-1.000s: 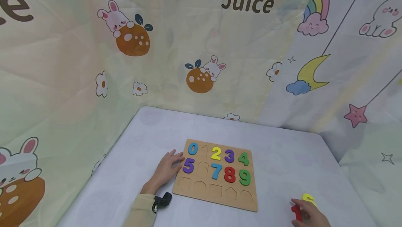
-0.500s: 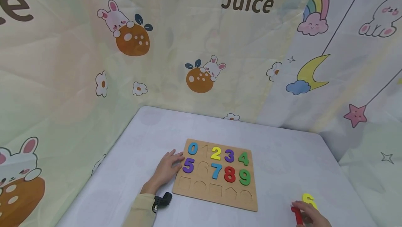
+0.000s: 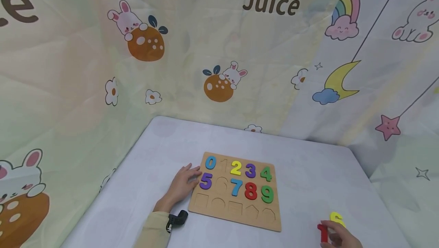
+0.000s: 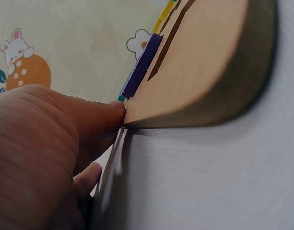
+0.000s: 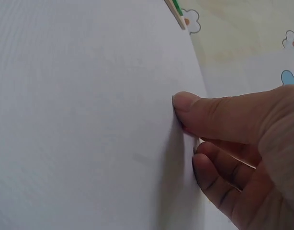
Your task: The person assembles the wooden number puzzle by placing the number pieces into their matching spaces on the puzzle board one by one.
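Note:
My right hand pinches a red number 1 piece low at the right of the head view. Just behind its fingers lies a yellow piece shaped like a 6, partly covered by the hand. In the right wrist view the thumb and fingers hide nearly all of the red piece. My left hand rests at the left edge of a wooden number board, its fingers loosely spread. Up close, the left thumb touches the board's edge beside the purple 5.
Coloured digits, among them a blue 0 and a green 9, sit in the board. The recesses for 1 and 6 and the bottom row are bare. A white table meets a printed curtain.
The right fingers have shifted slightly on the red 1, which has turned and stands straighter in the head view. My left hand and the board hold their places.

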Action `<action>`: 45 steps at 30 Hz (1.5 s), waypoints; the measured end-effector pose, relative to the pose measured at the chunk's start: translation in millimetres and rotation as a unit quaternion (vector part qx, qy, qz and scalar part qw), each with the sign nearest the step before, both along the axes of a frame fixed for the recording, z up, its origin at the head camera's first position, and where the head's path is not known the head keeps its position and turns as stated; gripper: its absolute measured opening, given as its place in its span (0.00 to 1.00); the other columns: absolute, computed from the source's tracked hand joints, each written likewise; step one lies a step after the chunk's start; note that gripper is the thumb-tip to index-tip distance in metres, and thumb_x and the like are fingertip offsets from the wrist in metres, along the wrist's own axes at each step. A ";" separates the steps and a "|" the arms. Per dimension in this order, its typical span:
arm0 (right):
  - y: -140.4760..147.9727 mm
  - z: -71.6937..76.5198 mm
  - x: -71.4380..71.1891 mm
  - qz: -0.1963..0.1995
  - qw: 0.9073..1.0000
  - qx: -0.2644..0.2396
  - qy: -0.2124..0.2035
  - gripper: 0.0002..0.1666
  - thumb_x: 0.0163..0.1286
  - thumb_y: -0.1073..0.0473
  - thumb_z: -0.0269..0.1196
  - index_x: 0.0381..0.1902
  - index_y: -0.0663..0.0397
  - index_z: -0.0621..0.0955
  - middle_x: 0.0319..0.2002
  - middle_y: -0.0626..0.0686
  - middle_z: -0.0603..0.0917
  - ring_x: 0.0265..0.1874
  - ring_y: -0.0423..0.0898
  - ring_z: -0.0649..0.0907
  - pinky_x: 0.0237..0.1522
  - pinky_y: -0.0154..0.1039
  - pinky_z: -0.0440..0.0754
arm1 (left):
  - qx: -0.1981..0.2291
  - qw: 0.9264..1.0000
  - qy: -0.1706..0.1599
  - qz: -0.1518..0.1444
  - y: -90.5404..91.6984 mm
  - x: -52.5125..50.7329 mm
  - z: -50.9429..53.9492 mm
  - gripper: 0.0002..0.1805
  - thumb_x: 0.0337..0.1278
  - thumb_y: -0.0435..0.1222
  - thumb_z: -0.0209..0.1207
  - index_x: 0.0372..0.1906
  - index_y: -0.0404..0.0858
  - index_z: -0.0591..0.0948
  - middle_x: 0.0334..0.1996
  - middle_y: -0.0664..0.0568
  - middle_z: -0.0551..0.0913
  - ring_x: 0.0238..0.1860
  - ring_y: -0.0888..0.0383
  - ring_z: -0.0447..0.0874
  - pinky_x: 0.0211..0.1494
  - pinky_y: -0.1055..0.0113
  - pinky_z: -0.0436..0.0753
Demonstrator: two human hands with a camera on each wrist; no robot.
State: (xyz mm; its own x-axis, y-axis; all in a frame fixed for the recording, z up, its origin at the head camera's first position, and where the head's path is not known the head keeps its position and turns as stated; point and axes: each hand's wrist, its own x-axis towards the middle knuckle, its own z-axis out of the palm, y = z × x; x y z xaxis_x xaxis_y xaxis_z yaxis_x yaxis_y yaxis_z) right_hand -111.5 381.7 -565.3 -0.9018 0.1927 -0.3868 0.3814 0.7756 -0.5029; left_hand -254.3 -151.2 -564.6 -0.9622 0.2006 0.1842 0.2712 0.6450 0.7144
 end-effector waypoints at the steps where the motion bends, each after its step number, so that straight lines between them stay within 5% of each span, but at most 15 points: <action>1: -1.3 -0.9 -0.6 -0.004 1.000 -0.002 0.001 0.58 0.36 0.43 0.79 0.64 0.59 0.70 0.53 0.64 0.78 0.39 0.53 0.81 0.35 0.48 0.88 | -0.001 1.000 0.000 0.000 -0.1 0.0 0.8 0.17 0.60 0.33 0.64 0.54 0.40 0.83 0.64 0.53 0.76 0.74 0.45 0.58 0.77 0.46 0.53; 9: -32.3 18.2 -3.1 0.006 0.999 -0.001 0.042 0.48 0.45 0.49 0.78 0.63 0.57 0.73 0.57 0.65 0.78 0.41 0.57 0.82 0.39 0.52 0.87 | 0.003 1.000 -0.007 0.003 -1.0 -0.4 -0.2 0.17 0.61 0.34 0.63 0.55 0.41 0.83 0.64 0.54 0.76 0.74 0.45 0.57 0.77 0.45 0.53; 25: -82.5 24.6 -7.6 -0.016 0.994 0.023 0.109 0.41 0.49 0.51 0.77 0.61 0.53 0.75 0.60 0.60 0.76 0.48 0.58 0.80 0.46 0.52 0.85 | 0.003 1.000 -0.008 -0.003 0.0 -1.1 -1.1 0.17 0.60 0.34 0.64 0.55 0.41 0.82 0.64 0.53 0.76 0.74 0.45 0.57 0.77 0.45 0.52; 45: -123.0 26.2 -26.6 0.033 0.985 0.012 0.167 0.30 0.56 0.56 0.74 0.57 0.51 0.78 0.61 0.58 0.77 0.51 0.55 0.81 0.51 0.54 0.84 | 0.000 1.000 -0.011 -0.004 -1.5 0.0 -1.9 0.18 0.60 0.35 0.64 0.55 0.41 0.82 0.65 0.53 0.76 0.74 0.44 0.57 0.77 0.43 0.53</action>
